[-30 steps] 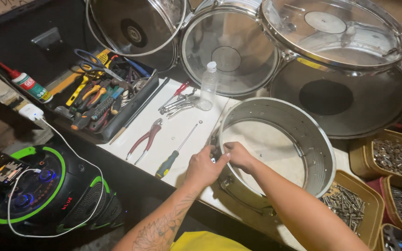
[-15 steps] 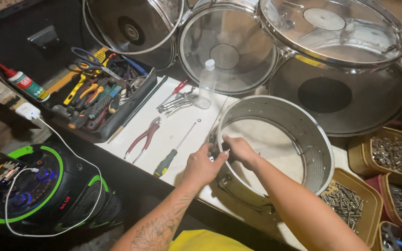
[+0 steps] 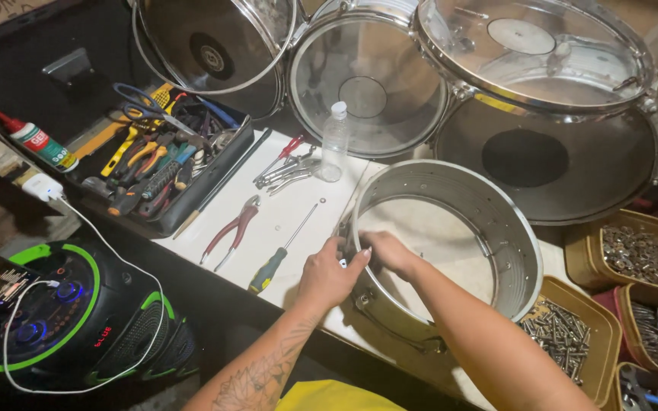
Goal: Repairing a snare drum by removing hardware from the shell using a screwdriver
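Observation:
A bare metal drum shell (image 3: 496,221) without heads lies on a white work surface (image 3: 283,221). My left hand (image 3: 329,275) presses against the outside of the shell's near-left wall, fingers curled around a small metal fitting there. My right hand (image 3: 386,251) reaches over the rim and touches the inside of the same spot. What sits between the fingertips is too small to tell. A green-handled screwdriver (image 3: 272,266) lies just left of my left hand, with red-handled pliers (image 3: 230,232) beyond it.
Several finished drums (image 3: 367,84) stand at the back. A clear plastic bottle (image 3: 334,141) and wrenches (image 3: 287,171) lie mid-table. A black tray of hand tools (image 3: 161,164) and a glue tube (image 3: 36,141) sit left. A green-trimmed speaker (image 3: 70,320) stands below. Yellow bins of screws (image 3: 573,335) are right.
Both hands stay at the same spot on the shell's wall. The fingers have shifted slightly, with the right hand's fingers tucked further inside the rim.

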